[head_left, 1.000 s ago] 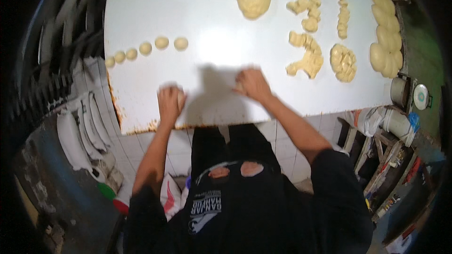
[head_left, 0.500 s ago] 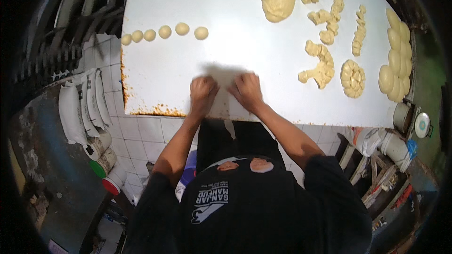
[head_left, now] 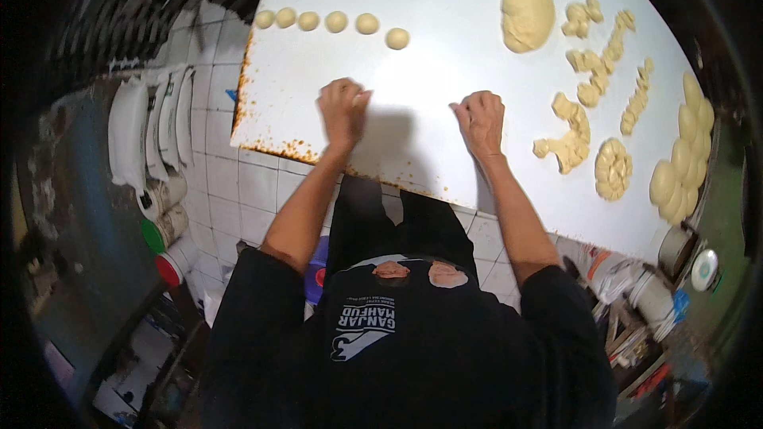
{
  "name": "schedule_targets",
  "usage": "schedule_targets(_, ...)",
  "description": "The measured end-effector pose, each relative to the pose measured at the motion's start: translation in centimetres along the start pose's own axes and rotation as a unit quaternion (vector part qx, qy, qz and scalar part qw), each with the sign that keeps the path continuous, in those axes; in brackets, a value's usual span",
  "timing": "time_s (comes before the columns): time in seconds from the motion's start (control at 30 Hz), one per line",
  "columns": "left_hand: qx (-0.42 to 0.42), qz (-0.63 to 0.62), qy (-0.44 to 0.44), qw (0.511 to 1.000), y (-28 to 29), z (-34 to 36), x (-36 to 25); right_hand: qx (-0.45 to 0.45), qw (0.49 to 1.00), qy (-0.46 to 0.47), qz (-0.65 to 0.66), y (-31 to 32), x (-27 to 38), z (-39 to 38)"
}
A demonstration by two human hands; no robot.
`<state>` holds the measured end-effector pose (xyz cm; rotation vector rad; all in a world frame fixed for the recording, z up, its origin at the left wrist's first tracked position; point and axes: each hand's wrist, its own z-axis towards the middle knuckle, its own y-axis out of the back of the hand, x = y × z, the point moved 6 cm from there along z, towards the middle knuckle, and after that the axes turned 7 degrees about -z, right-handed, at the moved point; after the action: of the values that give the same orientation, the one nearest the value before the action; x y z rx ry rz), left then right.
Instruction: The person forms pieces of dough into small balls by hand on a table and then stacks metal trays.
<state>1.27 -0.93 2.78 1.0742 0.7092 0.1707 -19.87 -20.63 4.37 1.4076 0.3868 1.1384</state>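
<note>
My left hand [head_left: 343, 111] is closed with curled fingers low over the white tabletop [head_left: 413, 83], just below a row of small round dough balls [head_left: 366, 24]. A pale patch shows by its thumb, but what the fingers hold, if anything, is hidden. To the right, apart from it, my right hand [head_left: 481, 123] is also curled, thumb out to the left; its palm is hidden. Beyond that hand lie a large smooth dough lump [head_left: 528, 12], several knobbly dough strips [head_left: 566, 135] and a round, segmented dough piece [head_left: 613, 169].
Smooth oval dough pieces [head_left: 682, 163] sit in a cluster at the table's right edge. The near left table edge is rust-stained. White sacks [head_left: 129, 131] and lidded buckets [head_left: 179, 260] stand on the left; another bucket [head_left: 650, 302] is below right.
My hands have moved apart, from close together near the front edge to well separated. The view has turned, so the table now slants down to the right. The dough row looks unchanged.
</note>
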Motion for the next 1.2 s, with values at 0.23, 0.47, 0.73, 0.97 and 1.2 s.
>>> schedule_targets(0.23,0.123,-0.228,-0.076,0.963,3.3,-5.3,1.9,0.089,0.993,-0.067,-0.04,1.2,2.7,-7.8)
schedule_targets(0.47,0.121,-0.188,-0.051,0.973,6.0,-2.9,5.3,0.146,0.978,0.102,0.108,-4.2,23.4,17.0)
schedule_targets(0.73,-0.019,-0.264,0.128,0.956,13.6,-7.2,13.9,0.111,0.978,0.139,0.113,-12.6,26.1,13.0)
schedule_targets(0.97,-0.063,-0.284,0.139,0.947,12.4,-1.6,14.2,0.092,0.971,0.221,0.012,-13.7,23.8,11.7)
schedule_targets(1.2,-0.032,-0.264,0.22,0.939,14.3,-4.4,13.5,0.101,0.969,0.225,0.021,-12.0,19.4,10.9)
